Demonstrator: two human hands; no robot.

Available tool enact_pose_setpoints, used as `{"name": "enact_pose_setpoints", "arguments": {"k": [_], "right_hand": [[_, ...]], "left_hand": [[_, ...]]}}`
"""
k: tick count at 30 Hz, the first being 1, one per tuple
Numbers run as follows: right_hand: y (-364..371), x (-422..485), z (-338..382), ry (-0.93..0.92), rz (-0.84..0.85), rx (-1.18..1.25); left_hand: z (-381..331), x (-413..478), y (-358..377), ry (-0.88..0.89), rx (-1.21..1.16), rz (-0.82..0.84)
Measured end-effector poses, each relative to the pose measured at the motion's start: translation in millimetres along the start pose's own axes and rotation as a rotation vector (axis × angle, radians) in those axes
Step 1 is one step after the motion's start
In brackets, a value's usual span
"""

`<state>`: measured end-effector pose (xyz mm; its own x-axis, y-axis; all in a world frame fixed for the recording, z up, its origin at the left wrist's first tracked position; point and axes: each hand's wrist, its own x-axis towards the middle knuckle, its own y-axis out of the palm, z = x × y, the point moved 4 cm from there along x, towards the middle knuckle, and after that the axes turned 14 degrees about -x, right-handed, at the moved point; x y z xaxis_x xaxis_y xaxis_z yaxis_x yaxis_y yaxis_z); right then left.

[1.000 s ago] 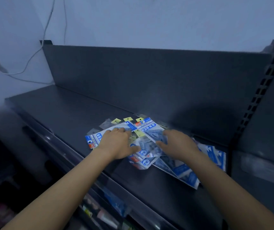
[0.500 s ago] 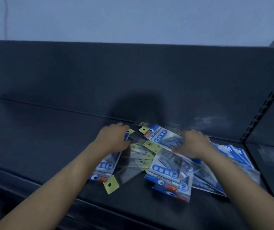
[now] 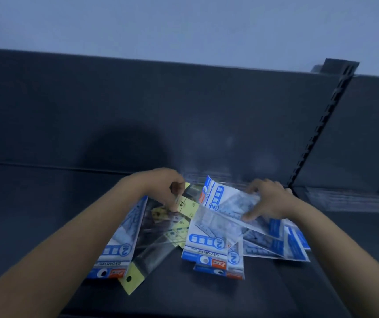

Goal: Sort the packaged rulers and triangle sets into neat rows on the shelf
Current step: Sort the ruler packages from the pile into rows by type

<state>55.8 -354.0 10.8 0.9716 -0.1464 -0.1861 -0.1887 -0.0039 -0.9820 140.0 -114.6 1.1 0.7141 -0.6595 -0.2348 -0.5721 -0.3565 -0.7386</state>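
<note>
Packets (image 3: 207,246) in a loose, overlapping heap on the dark shelf (image 3: 34,214), fanned out at all angles between the back panel (image 3: 138,111) and the front edge, just left of the slotted post (image 3: 317,138). There are no rows anywhere, so I'd judge the sorting has barely begun. Both hands are in the pile. Left hand (image 3: 161,189) pinches the yellow header of a clear ruler pack (image 3: 186,206) between thumb and fingers. That's a grip on the stiff card end, and it looks the sensible place, since the clear sleeve would likely flex and slip. Right hand (image 3: 269,200) clasps a blue triangle pack (image 3: 227,200), fingers spread over its face and thumb at its near edge, holding it tilted up off the heap with the printed end toward the left hand. That tilt, I reckon, is there to peel one kind from the other: blue and yellow are interleaved, and these two overlap right where the hands meet. More blue ones lie flat beneath and off to the right. Another blue pack (image 3: 124,244) sits under the left forearm, beside a long clear sleeve whose yellow tag (image 3: 132,280) pokes toward the front edge. Rows would probably want to start along the back panel. The risk, as I see it, is glossy sleeves skidding and dragging their neighbours along.
</note>
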Motion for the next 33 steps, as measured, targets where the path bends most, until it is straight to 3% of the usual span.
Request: {"name": "enact_pose_setpoints", "arguments": {"k": [3,9,15,19,25,33], "right_hand": [[-2,-1,-10,-0.024,-0.072,0.208],[-9,-10,-21,-0.167,0.010,0.578],[-14,-26,-39,-0.263,0.096,0.573],[-19,-40,-52,-0.263,0.007,0.582],[-13,-70,-84,-0.102,-0.114,0.458],[8,-122,-160,0.062,-0.161,0.545]], "left_hand": [[-12,-4,-9,0.013,-0.061,0.059],[-42,-33,-45,0.089,-0.209,-0.026],[-79,-34,-55,0.186,-0.425,-0.210],[-93,-16,-36,0.202,-0.477,-0.306],[-117,29,8,0.164,-0.483,-0.173],[-200,84,80,0.232,-0.591,0.013]]}}
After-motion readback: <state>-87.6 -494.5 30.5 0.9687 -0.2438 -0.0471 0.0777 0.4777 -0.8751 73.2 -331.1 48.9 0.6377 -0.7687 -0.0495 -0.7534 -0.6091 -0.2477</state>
